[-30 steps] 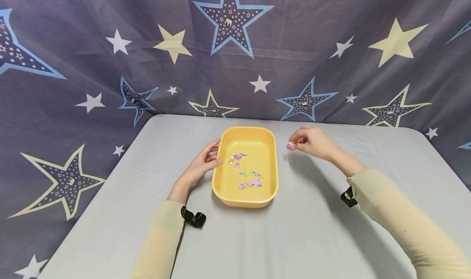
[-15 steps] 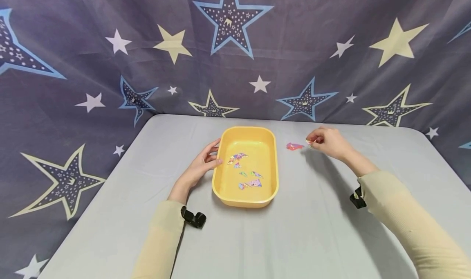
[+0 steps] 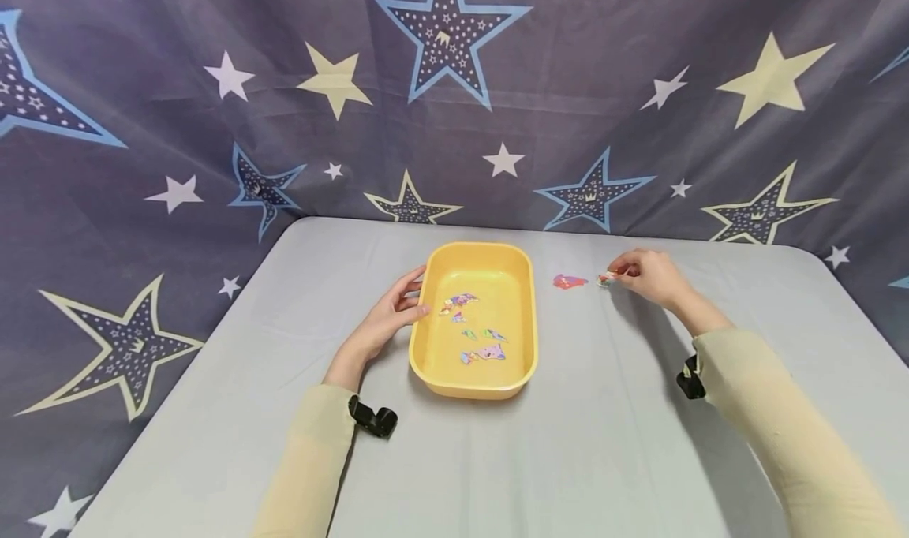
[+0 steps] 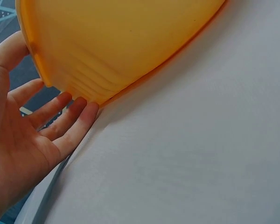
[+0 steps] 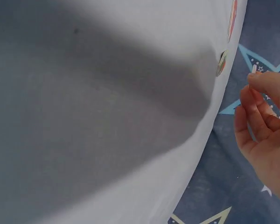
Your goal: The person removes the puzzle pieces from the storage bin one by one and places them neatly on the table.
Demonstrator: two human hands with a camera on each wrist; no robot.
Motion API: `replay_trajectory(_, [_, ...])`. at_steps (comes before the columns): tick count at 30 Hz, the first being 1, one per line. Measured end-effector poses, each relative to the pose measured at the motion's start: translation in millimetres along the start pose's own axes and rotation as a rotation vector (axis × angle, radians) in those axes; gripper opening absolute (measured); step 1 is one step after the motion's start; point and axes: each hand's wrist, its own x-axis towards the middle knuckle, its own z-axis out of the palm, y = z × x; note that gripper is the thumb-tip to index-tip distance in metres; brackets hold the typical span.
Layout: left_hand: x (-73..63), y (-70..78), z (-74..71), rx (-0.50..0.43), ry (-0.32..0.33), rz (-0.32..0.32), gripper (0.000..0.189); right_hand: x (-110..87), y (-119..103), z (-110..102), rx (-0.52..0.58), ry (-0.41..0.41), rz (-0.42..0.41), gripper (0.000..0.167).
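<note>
My left hand holds a yellow plastic bin by its left side, thumb over the rim. In the left wrist view the fingers touch its outer wall. Several small flat colourful cut-out pieces lie on the bin's floor. Right of the bin, my right hand pinches a small flat piece between thumb and forefinger, a little above the table. Just below it lies a green-and-orange piece. A pink-red piece lies between that one and the bin. The held piece's picture is mostly hidden.
A grey-white cloth covers the table. Behind and to the left hangs a dark curtain with star prints, meeting the table's back edge. Black camera mounts sit on both wrists.
My right hand has left the pink-red piece lying on the table and moved right. Beside it a green-and-orange piece now shows on the cloth. The left hand and the bin have stayed still.
</note>
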Motion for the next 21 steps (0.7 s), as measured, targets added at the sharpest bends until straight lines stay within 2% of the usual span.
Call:
replay_trajectory(14, [0.1, 0.3, -0.3, 0.016, -0.004, 0.014, 0.066, -0.4, 25, 9, 0.021, -0.025, 0.087, 0.014])
replay_trajectory(21, [-2.1, 4.3, 1.1, 0.015, -0.010, 0.012, 0.066, -3.3, 29, 12, 0.020, -0.030, 0.141, 0.014])
